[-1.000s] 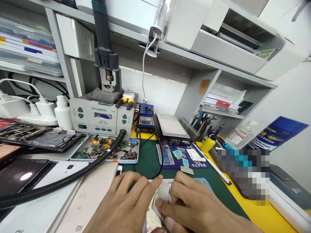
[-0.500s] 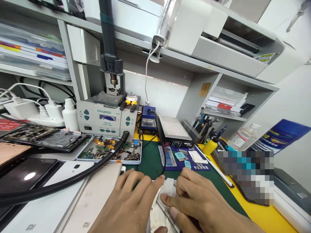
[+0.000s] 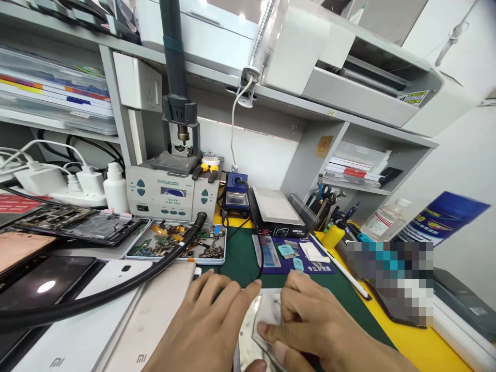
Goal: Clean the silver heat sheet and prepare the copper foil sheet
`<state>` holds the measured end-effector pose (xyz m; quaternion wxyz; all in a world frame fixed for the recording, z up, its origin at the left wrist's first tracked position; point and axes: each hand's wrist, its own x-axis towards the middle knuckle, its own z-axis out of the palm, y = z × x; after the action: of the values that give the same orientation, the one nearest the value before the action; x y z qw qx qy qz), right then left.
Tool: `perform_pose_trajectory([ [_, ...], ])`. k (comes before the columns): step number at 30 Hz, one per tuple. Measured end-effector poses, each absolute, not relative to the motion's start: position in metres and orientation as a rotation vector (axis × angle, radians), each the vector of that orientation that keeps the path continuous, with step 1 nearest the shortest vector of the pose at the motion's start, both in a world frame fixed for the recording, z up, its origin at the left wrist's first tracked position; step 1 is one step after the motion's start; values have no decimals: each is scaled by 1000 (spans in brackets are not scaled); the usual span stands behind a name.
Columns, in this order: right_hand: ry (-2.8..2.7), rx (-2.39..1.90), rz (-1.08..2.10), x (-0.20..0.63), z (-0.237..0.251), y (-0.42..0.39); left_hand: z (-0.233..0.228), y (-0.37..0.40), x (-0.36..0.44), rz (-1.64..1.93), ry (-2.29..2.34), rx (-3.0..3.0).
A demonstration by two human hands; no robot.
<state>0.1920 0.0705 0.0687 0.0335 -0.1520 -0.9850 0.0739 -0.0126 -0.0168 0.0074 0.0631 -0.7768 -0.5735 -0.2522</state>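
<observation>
My left hand (image 3: 207, 323) bends over the left side of a pale silvery panel (image 3: 248, 336), its index finger stretched along the far end and its thumb on the near part. It steadies the panel against the green mat (image 3: 240, 258). With my right hand (image 3: 315, 318) I pinch a whitish, cloth-like piece (image 3: 267, 312) between thumb and curled fingers, against the panel's right part. A thin grey edge shows under this piece. My hands cover much of the panel, and its exact kind cannot be made out.
White phones (image 3: 83, 315) lie left, crossed by a thick black hose (image 3: 127, 287). Behind stand a tray of circuit boards (image 3: 132, 254), a hot-air station (image 3: 166, 194) and a heating plate (image 3: 277, 206). A yellow bottle (image 3: 334, 235) and a white stick (image 3: 344, 268) lie right.
The whitish piece's far end has come lower, and my right thumb has shifted slightly down and right. My left hand stays in place. The view has tilted slightly.
</observation>
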Motion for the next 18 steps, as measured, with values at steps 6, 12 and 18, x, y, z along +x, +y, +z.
perform_pose_trajectory([
  [6, -2848, -511, 41, 192, 61, 73, 9, -18, -13, -799, -1792, -2415],
  [12, -2677, -128, -27, 191, 45, 81, 7, -14, -13, -783, -1779, -2411],
  [18, -2844, -465, 73, 197, 65, 73, 6, -14, -16, -856, -1744, -2382],
])
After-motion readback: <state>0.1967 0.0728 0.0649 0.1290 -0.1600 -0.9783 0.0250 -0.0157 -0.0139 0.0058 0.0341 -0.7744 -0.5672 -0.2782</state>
